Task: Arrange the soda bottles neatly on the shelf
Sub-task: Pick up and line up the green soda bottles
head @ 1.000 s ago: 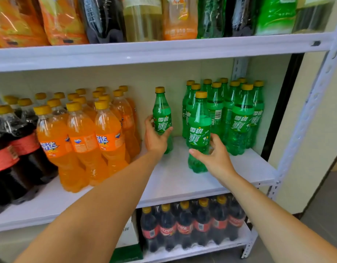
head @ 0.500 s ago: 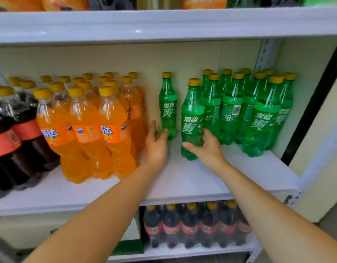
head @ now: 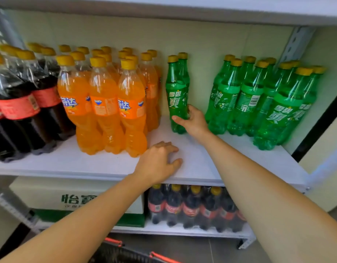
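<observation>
White shelf (head: 78, 164) carries dark cola bottles (head: 17, 111) and orange soda bottles (head: 105, 107) left of the left hand (head: 158, 164), which rests on the board loosely curled, holding nothing. Right hand (head: 192, 122) grips the lower body of an upright green bottle (head: 176, 95), second green bottle (head: 184, 71) just behind it. Green bottle group (head: 258, 103) stands apart, right of that hand.

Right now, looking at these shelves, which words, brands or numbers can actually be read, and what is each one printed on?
"芬达" and "FANTA": on the orange bottles.
"雪碧": on the front middle green bottle and on the green bottles at the right.
"怡寶": on the box below the shelf; the rest of its print is hidden.
Red labels on the dark cola bottles: too blurred to read.
Barcode digits and small print on the green labels: too small.
</observation>
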A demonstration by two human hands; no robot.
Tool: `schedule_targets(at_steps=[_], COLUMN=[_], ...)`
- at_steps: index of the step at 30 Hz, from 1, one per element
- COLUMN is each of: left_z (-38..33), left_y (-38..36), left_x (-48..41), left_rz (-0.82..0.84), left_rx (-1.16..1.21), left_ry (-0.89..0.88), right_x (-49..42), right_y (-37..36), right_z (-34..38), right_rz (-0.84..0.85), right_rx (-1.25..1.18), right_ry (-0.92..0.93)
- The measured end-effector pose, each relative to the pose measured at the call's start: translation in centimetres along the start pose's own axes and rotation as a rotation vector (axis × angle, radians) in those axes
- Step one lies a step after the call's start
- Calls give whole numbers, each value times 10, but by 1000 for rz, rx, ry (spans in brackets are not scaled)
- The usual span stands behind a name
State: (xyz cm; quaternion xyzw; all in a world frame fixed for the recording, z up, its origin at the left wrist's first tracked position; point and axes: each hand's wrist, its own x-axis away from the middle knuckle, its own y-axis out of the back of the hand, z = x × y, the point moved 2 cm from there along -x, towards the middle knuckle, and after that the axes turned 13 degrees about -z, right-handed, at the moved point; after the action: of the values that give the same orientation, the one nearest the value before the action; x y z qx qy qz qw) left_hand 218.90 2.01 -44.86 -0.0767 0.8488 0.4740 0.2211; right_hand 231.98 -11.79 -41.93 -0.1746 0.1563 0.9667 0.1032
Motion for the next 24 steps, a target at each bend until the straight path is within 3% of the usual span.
schedule_targets(at_steps=[5, 12, 16, 18, 20, 24], left_z=[1, -2, -13, -29, -50, -86], left_y=[-2, -2, -10, -23, -40, -71], left_x=[-1, -5, -32, -57, -85, -130], left_rz=[-23, 6, -103, -127, -149, -156], left_rx=[-4, -25, 155, 300, 432, 627], left_ry=[9, 47, 121, 149, 165, 169], right_x=[4, 9, 30, 38, 36, 20], right_y=[-10, 8, 75, 110, 132, 139], right_z=[-9, -2, -13, -20, -25, -30], right_rz=[-32, 19, -532, -722, -767, -677], right_rx=[-135, -4, 198, 224, 262, 300], right_ry=[-93, -60, 155, 174, 97, -1])
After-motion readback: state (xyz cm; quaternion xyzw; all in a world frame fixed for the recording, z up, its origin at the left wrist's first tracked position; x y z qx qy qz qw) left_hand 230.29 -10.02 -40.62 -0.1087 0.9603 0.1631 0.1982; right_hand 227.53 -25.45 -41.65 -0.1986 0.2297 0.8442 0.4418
